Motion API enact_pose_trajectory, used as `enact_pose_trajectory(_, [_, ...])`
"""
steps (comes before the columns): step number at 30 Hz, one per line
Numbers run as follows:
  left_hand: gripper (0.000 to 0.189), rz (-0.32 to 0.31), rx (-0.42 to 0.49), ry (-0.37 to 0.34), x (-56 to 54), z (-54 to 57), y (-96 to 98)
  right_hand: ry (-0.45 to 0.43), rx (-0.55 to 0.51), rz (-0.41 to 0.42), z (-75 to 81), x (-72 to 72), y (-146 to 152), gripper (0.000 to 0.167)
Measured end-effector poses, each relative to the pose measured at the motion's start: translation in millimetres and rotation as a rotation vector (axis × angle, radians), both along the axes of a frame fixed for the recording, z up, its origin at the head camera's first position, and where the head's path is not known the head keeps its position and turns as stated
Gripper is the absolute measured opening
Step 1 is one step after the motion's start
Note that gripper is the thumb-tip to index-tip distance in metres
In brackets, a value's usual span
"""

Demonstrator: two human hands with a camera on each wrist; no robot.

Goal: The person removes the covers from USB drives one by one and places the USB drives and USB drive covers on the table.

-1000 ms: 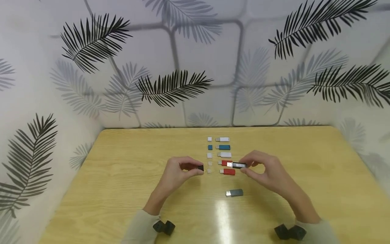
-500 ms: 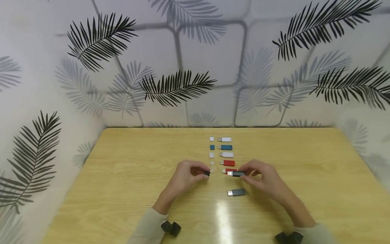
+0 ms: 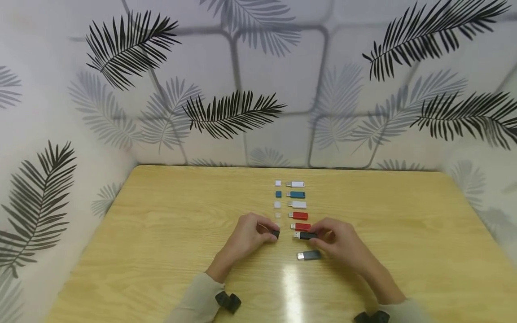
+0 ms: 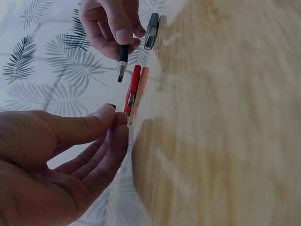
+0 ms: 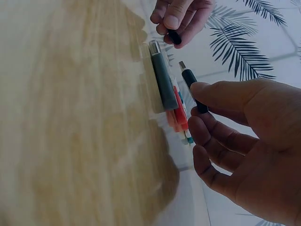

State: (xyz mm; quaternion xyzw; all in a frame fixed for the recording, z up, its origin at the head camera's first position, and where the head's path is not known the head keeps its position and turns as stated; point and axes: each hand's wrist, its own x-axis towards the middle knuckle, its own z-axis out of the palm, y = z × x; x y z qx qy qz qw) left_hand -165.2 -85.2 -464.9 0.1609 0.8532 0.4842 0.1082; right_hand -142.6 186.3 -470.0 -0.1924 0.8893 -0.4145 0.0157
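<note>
Between thumb and fingertips, my left hand [image 3: 252, 233] pinches a small black cap [image 3: 276, 233], whose dark open end shows in the right wrist view. Across from it, my right hand [image 3: 339, 240] pinches a black USB stick [image 3: 305, 235] by its rear end, metal plug toward the left. The stick lies in the head view between the lower red USB stick [image 3: 301, 227] and a grey USB stick [image 3: 309, 255] on the table. In the left wrist view the black stick [image 4: 122, 59] appears raised over the tabletop, apart from the cap.
Farther back in the column lie another red stick [image 3: 298, 216], a white stick [image 3: 299, 205], a blue stick [image 3: 298, 195] and a second white stick [image 3: 297, 184]. Left of them runs a column of caps, with a blue cap [image 3: 278, 194] among them. The wooden table [image 3: 181, 202] meets a leaf-patterned backdrop.
My right hand has brought the black stick nearer and a little left, from over the upper red stick to just below the lower one. The left hand has shifted right and nearer with the cap.
</note>
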Motion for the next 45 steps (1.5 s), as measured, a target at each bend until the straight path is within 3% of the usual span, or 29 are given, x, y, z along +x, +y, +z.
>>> enact_pose_trajectory(10, [0.013,-0.019,-0.090,0.085,-1.3,-0.3,-2.8,-0.085,0.007,-0.037,-4.2,-0.3,-11,0.016])
enact_pose_trajectory(26, [0.010,0.031,-0.184,0.075,10.2,-3.8,1.5,-0.060,0.069,-0.002,-9.6,-2.5,-21,0.013])
enact_pose_trajectory(31, [0.010,0.015,-0.183,0.086,8.6,-4.6,8.6,-0.058,0.108,-0.053,-9.0,-1.7,-16,0.015])
enact_pose_trajectory(45, [0.011,0.010,-0.165,0.106,7.0,-6.4,14.9,-0.064,0.124,-0.073,-9.6,-1.5,-11,0.016])
